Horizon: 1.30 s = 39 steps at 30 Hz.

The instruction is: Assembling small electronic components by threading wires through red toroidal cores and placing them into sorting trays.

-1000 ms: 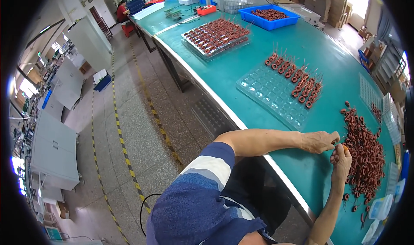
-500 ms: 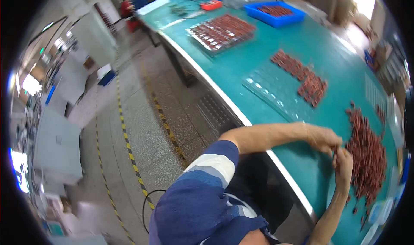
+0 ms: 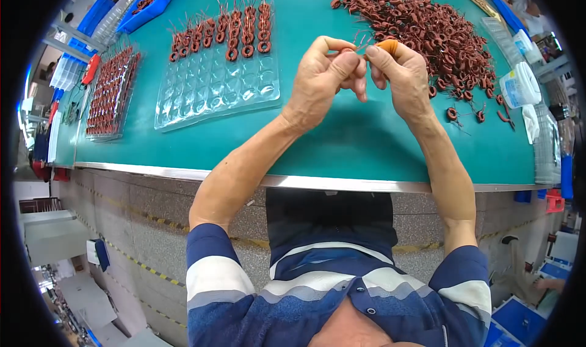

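Observation:
Above the green table, my left hand (image 3: 326,78) is closed in a pinch on a reddish-brown ring coil, mostly hidden by the fingers. Its thin wire leads (image 3: 362,41) stick out between my two hands. My right hand (image 3: 400,75), with an orange cover on one finger, pinches at these leads from the other side. Just beyond the right hand spreads a big loose heap of similar ring coils (image 3: 448,38). To the left lies a clear plastic tray (image 3: 213,93) with round pockets; coils with upright leads (image 3: 233,35) fill its far rows, and its near pockets hold none.
A filled tray of coils (image 3: 111,96) stands farther left, near a red-handled tool (image 3: 91,69). A blue bin (image 3: 131,22) with more coils is at the far left. A white container (image 3: 520,85) and stacked clear trays (image 3: 547,145) line the right side. The metal table edge (image 3: 342,184) runs before me.
My view has swung round to face the table squarely, so the tray and heap appear farther up. Both hands remain together; the wire leads between them now show.

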Each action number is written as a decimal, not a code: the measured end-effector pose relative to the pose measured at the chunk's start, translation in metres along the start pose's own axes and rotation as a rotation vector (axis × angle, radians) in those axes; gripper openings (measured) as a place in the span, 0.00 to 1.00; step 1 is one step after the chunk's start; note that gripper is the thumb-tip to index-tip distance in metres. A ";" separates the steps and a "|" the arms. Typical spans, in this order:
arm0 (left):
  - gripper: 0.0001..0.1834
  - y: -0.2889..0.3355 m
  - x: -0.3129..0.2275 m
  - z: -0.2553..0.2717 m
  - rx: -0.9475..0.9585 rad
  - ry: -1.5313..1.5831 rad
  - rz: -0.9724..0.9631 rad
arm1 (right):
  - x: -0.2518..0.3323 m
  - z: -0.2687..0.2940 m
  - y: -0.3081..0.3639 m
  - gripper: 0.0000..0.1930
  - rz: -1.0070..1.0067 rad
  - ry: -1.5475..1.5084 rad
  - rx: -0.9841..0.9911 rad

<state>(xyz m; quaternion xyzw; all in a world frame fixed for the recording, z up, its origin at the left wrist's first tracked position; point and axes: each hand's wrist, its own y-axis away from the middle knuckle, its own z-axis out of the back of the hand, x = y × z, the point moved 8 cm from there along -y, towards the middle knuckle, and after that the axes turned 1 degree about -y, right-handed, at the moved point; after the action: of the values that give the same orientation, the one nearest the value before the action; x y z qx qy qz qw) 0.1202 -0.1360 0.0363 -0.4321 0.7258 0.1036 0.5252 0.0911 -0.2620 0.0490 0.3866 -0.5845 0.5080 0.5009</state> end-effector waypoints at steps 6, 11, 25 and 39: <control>0.11 0.007 -0.003 0.005 0.003 -0.069 0.022 | 0.001 -0.011 0.003 0.11 0.093 0.008 -0.017; 0.07 0.002 0.000 0.011 -0.014 -0.616 0.049 | 0.007 -0.013 0.008 0.10 0.191 0.336 -0.068; 0.12 0.003 -0.004 0.011 -0.010 -0.376 0.085 | -0.003 0.001 -0.003 0.22 0.064 0.113 -0.104; 0.17 0.002 0.003 0.010 0.069 -0.206 0.195 | 0.020 -0.004 0.003 0.18 0.271 0.266 -0.055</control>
<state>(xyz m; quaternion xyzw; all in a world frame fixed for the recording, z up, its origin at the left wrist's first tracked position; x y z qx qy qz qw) 0.1248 -0.1303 0.0287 -0.3282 0.7096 0.1730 0.5990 0.0851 -0.2564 0.0674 0.2199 -0.5734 0.6011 0.5114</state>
